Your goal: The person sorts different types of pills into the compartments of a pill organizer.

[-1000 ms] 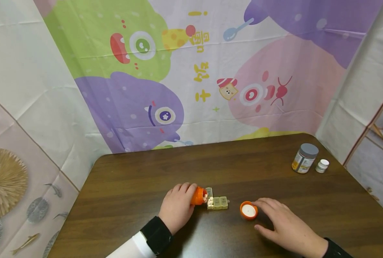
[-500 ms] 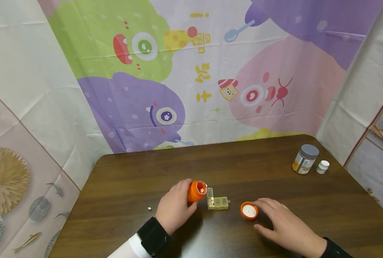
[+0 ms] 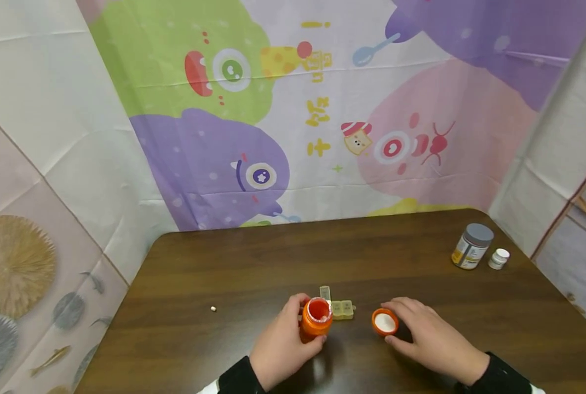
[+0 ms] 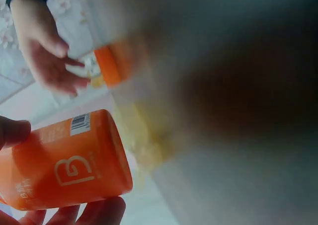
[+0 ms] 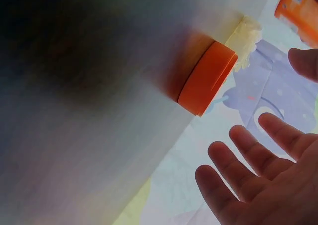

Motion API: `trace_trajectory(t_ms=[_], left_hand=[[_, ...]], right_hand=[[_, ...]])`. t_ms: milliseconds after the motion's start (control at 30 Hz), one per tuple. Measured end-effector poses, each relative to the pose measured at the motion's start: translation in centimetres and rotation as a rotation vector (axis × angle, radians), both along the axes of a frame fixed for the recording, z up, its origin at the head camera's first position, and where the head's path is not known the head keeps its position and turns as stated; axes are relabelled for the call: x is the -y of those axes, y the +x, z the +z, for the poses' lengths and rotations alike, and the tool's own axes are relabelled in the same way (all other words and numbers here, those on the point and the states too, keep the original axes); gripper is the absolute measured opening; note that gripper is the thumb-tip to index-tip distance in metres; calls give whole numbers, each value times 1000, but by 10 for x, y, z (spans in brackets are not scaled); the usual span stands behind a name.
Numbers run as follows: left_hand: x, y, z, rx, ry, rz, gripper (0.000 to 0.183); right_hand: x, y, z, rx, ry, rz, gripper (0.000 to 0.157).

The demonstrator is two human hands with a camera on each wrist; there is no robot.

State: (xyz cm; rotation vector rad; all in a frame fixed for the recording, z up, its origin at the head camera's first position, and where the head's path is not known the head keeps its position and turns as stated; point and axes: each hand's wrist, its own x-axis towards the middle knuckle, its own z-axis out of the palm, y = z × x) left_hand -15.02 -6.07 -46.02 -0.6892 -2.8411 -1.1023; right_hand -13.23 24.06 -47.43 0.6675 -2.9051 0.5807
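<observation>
My left hand (image 3: 284,346) grips an orange pill bottle (image 3: 315,324), held upright with its open mouth facing up and whitish residue round the rim. Its printed side (image 4: 74,165) shows in the left wrist view. Just behind the bottle lies a small yellow pill organizer (image 3: 343,310) with one lid standing open; the bottle hides part of it. An orange cap (image 3: 384,322) rests on the table, white liner up. Around its right side my right hand (image 3: 428,339) has thumb and fingers spread. In the right wrist view the fingers (image 5: 253,155) stand apart from the cap.
One white pill (image 3: 213,309) lies on the dark wooden table (image 3: 253,262) at left. Far right stand a grey-lidded jar (image 3: 472,246) and a small white bottle (image 3: 499,259). A printed cloth (image 3: 317,186) hangs behind the table.
The left hand has turned the bottle from tipped over the organizer to upright and brought it nearer. A loose pill has appeared at left. The right hand's thumb has moved closer to the cap.
</observation>
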Motion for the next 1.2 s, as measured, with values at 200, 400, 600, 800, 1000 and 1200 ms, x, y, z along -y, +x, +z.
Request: trace_trajectory(t_ms=[200, 400, 600, 800, 1000, 1200], left_hand=[[-4, 13, -8, 96, 2, -67, 64], [-7, 19, -13, 122, 29, -112, 66], [-9, 22, -16, 126, 50, -127, 66], [-9, 22, -19, 127, 63, -146, 66], [-8, 22, -18, 137, 65, -150, 66], [-8, 22, -17, 145, 50, -150, 66]], right_hand=[[1, -2, -2, -1, 23, -6, 55], [2, -6, -3, 37, 41, -17, 55], [3, -12, -7, 51, 61, -15, 55], [5, -13, -9, 50, 63, -17, 55], [7, -14, -9, 55, 73, -9, 55], [9, -15, -9, 93, 87, -2, 56]])
